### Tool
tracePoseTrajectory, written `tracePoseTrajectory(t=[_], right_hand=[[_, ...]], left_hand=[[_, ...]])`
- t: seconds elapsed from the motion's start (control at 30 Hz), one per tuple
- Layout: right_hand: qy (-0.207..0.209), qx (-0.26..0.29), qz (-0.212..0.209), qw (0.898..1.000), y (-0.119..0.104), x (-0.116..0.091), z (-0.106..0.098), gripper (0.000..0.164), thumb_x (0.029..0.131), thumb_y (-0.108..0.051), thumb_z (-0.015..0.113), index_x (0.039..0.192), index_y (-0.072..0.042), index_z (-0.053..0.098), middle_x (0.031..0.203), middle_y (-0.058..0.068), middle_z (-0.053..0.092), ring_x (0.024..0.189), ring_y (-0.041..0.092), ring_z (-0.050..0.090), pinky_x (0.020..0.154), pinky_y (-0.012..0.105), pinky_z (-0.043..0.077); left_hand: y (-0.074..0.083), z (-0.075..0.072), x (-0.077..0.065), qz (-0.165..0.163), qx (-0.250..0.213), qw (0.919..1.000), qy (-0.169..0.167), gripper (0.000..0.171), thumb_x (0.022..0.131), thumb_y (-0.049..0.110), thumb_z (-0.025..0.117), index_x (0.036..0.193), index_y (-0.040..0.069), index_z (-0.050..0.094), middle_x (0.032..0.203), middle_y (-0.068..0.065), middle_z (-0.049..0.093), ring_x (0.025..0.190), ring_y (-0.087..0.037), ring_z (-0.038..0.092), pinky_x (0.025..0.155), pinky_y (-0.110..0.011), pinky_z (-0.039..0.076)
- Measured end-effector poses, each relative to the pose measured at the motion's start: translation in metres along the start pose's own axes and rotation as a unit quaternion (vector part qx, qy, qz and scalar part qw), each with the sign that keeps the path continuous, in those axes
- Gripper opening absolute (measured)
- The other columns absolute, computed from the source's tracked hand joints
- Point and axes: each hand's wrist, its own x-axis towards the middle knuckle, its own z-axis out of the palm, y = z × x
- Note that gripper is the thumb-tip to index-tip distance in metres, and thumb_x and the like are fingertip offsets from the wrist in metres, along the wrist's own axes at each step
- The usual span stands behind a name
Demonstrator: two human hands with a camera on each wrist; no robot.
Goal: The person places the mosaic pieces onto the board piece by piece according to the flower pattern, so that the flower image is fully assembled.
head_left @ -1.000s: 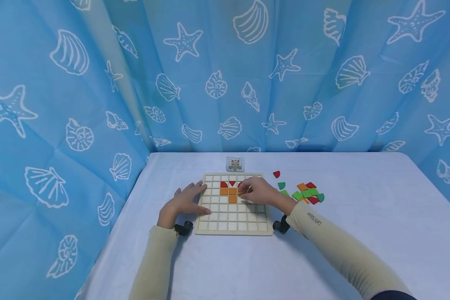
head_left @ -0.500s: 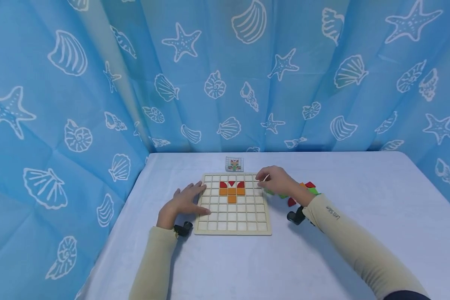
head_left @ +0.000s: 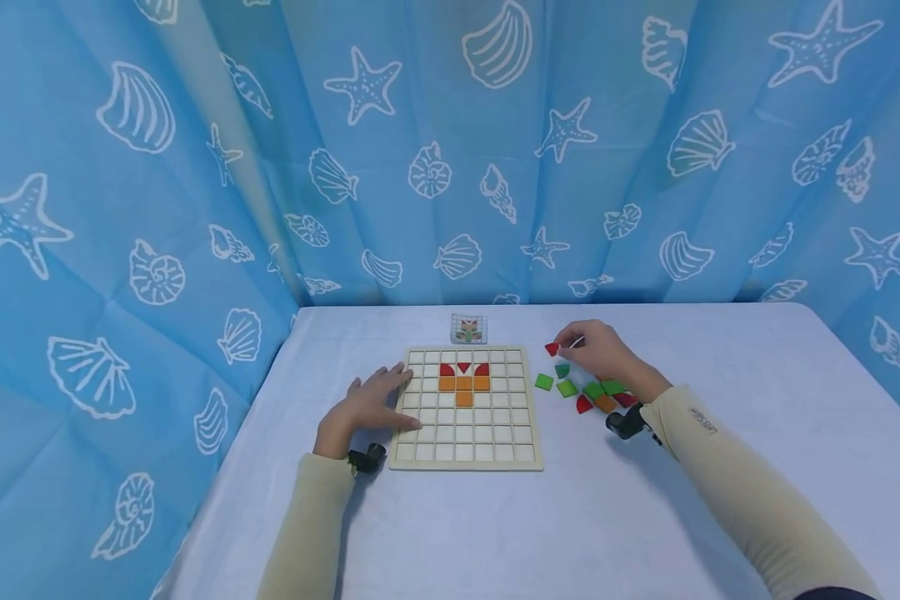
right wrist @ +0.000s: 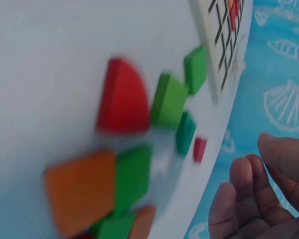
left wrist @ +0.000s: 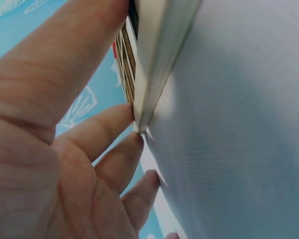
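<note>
A pale gridded board (head_left: 465,467) lies on the table. In its upper cells sit red corner-shaped pieces, a small red triangle (head_left: 462,367) and several orange squares (head_left: 463,384). My left hand (head_left: 367,402) rests at the board's left edge, fingers spread; in the left wrist view, fingertips touch the rim (left wrist: 157,55). To the right of the board, my right hand (head_left: 598,348) is beside a red quarter-round piece (head_left: 552,349). In the right wrist view that piece (right wrist: 200,149) lies on the table, apart from the loosely bent fingers (right wrist: 241,177).
Loose green, orange and red pieces (head_left: 594,390) lie right of the board, some overlapping. Behind the board is a small card with a coloured grid pattern (head_left: 468,329). A blue shell-print curtain (head_left: 450,167) hangs along the table's back and left.
My right hand has left the board's red and orange pieces and moved right, reaching the far red quarter-round piece. An orange square and a red corner piece now show uncovered. The left hand stays put.
</note>
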Motion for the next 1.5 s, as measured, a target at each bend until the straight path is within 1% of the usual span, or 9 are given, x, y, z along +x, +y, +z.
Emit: tracePoseTrajectory(t=[0.2, 0.4, 0.63, 0.8, 0.97, 1.1, 1.33, 1.43, 1.5], right_hand=[[0.012, -0.005, 0.008, 1.0, 0.021, -0.01, -0.018, 0.029, 0.097, -0.018, 0.062, 0.12, -0.002, 0.067, 0.115, 0.017, 0.066, 0.106, 0.034, 0.06, 0.087, 0.042, 0.057], [0.004, -0.013, 0.024, 1.0, 0.04, -0.026, -0.034, 0.03, 0.095, -0.017, 0.064, 0.12, 0.0, 0.066, 0.114, 0.02, 0.065, 0.102, 0.034, 0.061, 0.082, 0.039, 0.059], [-0.01, -0.051, 0.019, 0.998, 0.069, -0.047, -0.038, 0.03, 0.09, -0.016, 0.071, 0.114, 0.001, 0.068, 0.108, 0.02, 0.068, 0.097, 0.033, 0.063, 0.081, 0.041, 0.059], [-0.018, -0.056, 0.027, 0.998, 0.083, -0.062, -0.037, 0.032, 0.087, -0.017, 0.075, 0.113, 0.001, 0.068, 0.107, 0.019, 0.067, 0.095, 0.032, 0.062, 0.08, 0.041, 0.059], [-0.02, -0.052, 0.033, 0.998, 0.089, -0.072, -0.034, 0.035, 0.085, -0.019, 0.078, 0.114, -0.001, 0.068, 0.105, 0.018, 0.067, 0.095, 0.03, 0.061, 0.079, 0.038, 0.058], [-0.027, -0.062, 0.027, 0.997, 0.09, -0.075, -0.034, 0.038, 0.083, -0.022, 0.08, 0.113, -0.001, 0.069, 0.104, 0.016, 0.067, 0.092, 0.027, 0.06, 0.077, 0.037, 0.058], [-0.022, -0.074, 0.039, 0.996, 0.091, -0.075, -0.032, 0.035, 0.081, -0.022, 0.082, 0.106, -0.002, 0.066, 0.095, 0.011, 0.064, 0.088, 0.024, 0.056, 0.075, 0.033, 0.054], [-0.029, -0.085, 0.042, 0.995, 0.09, -0.076, -0.035, 0.035, 0.081, -0.023, 0.082, 0.103, -0.001, 0.068, 0.091, 0.011, 0.064, 0.084, 0.024, 0.054, 0.07, 0.031, 0.052], [-0.038, -0.091, 0.041, 0.994, 0.088, -0.077, -0.037, 0.029, 0.082, -0.023, 0.081, 0.099, -0.002, 0.069, 0.09, 0.009, 0.065, 0.082, 0.023, 0.054, 0.069, 0.03, 0.052]], left_hand=[[0.001, -0.001, -0.001, -0.003, -0.001, 1.0, 0.004, 0.098, 0.075, 0.051, 0.081, 0.155, 0.021, 0.034, 0.166, -0.004, 0.022, 0.154, -0.032, 0.011, 0.121, -0.065, 0.002], [-0.001, -0.001, 0.001, 0.007, 0.004, 0.9999, 0.007, 0.098, 0.075, 0.053, 0.081, 0.155, 0.02, 0.034, 0.166, -0.005, 0.022, 0.154, -0.033, 0.012, 0.12, -0.066, 0.003], [-0.003, -0.001, 0.001, 0.009, 0.004, 0.9999, 0.005, 0.099, 0.075, 0.053, 0.08, 0.155, 0.02, 0.034, 0.165, -0.006, 0.022, 0.154, -0.034, 0.011, 0.12, -0.067, 0.003], [-0.003, -0.001, -0.001, 0.004, 0.005, 1.0, 0.002, 0.099, 0.075, 0.053, 0.08, 0.156, 0.02, 0.033, 0.166, -0.006, 0.021, 0.154, -0.033, 0.01, 0.12, -0.066, 0.002], [0.0, -0.001, -0.002, 0.004, -0.003, 1.0, 0.002, 0.098, 0.075, 0.052, 0.081, 0.155, 0.019, 0.034, 0.165, -0.006, 0.022, 0.154, -0.034, 0.011, 0.12, -0.066, 0.002], [0.001, 0.001, 0.0, 0.006, -0.007, 0.9999, 0.003, 0.098, 0.075, 0.052, 0.081, 0.155, 0.019, 0.034, 0.165, -0.007, 0.022, 0.154, -0.034, 0.011, 0.12, -0.066, 0.002], [-0.002, 0.003, 0.002, 0.008, -0.006, 0.9999, 0.002, 0.099, 0.075, 0.053, 0.08, 0.155, 0.02, 0.033, 0.166, -0.006, 0.022, 0.154, -0.033, 0.01, 0.12, -0.066, 0.002], [-0.004, 0.003, 0.003, 0.011, -0.004, 0.9999, 0.001, 0.099, 0.075, 0.054, 0.08, 0.155, 0.02, 0.033, 0.166, -0.006, 0.022, 0.154, -0.033, 0.01, 0.12, -0.066, 0.002], [-0.004, 0.003, 0.004, 0.01, -0.004, 0.9999, 0.0, 0.1, 0.074, 0.054, 0.08, 0.156, 0.02, 0.033, 0.166, -0.006, 0.021, 0.154, -0.032, 0.01, 0.121, -0.065, 0.002]])
